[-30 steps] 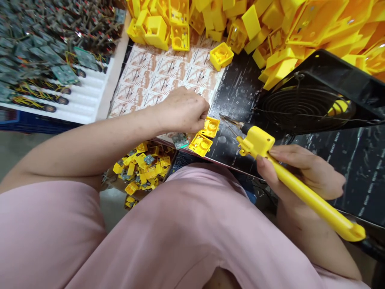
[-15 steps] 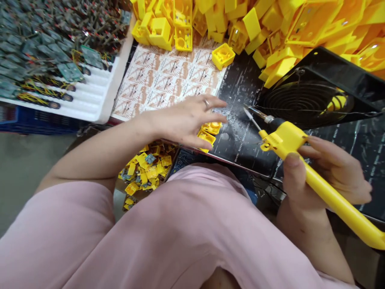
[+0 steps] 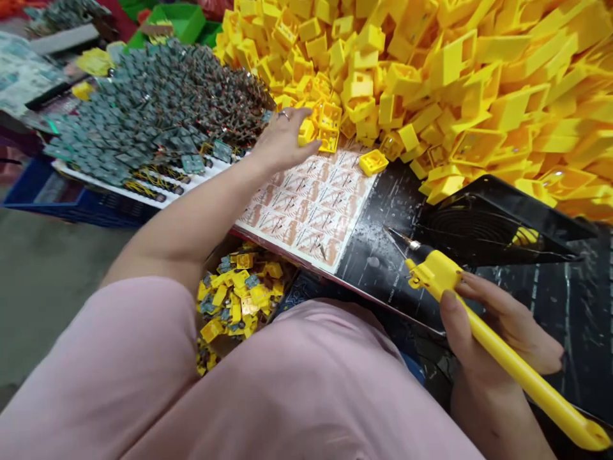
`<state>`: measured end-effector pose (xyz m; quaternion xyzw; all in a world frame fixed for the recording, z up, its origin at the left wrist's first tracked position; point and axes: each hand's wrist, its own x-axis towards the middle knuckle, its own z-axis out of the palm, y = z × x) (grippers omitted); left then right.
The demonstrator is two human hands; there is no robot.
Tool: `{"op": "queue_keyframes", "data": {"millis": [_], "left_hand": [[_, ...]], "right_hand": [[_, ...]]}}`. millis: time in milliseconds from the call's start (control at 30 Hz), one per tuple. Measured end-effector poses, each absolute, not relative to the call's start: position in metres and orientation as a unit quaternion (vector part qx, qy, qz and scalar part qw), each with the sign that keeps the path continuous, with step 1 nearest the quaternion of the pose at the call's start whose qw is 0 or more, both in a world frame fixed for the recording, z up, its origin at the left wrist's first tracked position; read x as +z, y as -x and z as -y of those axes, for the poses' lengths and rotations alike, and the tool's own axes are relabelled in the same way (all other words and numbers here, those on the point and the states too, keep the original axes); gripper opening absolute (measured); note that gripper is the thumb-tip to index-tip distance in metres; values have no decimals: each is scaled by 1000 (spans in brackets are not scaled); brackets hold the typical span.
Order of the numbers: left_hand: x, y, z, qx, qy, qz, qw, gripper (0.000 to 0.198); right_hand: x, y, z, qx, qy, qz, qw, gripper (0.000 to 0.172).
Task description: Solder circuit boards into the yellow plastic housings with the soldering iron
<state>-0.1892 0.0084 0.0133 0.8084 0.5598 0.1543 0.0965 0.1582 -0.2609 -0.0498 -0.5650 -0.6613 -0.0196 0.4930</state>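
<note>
My left hand (image 3: 286,142) reaches to the near edge of the yellow housing pile, its fingers apart around a small yellow housing (image 3: 307,132); a firm grip on it cannot be made out. Beside the fingertips sits an open yellow housing (image 3: 329,119). My right hand (image 3: 483,322) is closed on a yellow soldering tool (image 3: 517,361), whose metal tip points up and left over the black mat (image 3: 371,246). Under my left hand lies a sheet of printed labels (image 3: 306,207). One single yellow housing (image 3: 373,162) rests at the sheet's right corner.
A large heap of yellow housings (image 3: 431,76) covers the back. At the right stands a black fan (image 3: 469,217). Many wired circuit boards fill a white foam tray (image 3: 191,182) at the left. Below the table edge, a box holds yellow pieces with boards (image 3: 239,294).
My left hand has moved from the table's front edge up to the housing pile. The yellow pieces once beneath it no longer show there. The view has tilted up; my right hand keeps the tool.
</note>
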Motion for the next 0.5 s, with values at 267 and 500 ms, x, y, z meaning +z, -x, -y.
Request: {"op": "queue_keyframes", "data": {"millis": [267, 500], "left_hand": [[-12, 140, -72, 107, -720, -676, 110, 73], [-4, 124, 29, 15, -815, -549, 182, 76]], "right_hand": [[-50, -160, 250, -86, 562, 664, 485, 33], [-51, -166, 243, -38, 569, 653, 499, 37]]}}
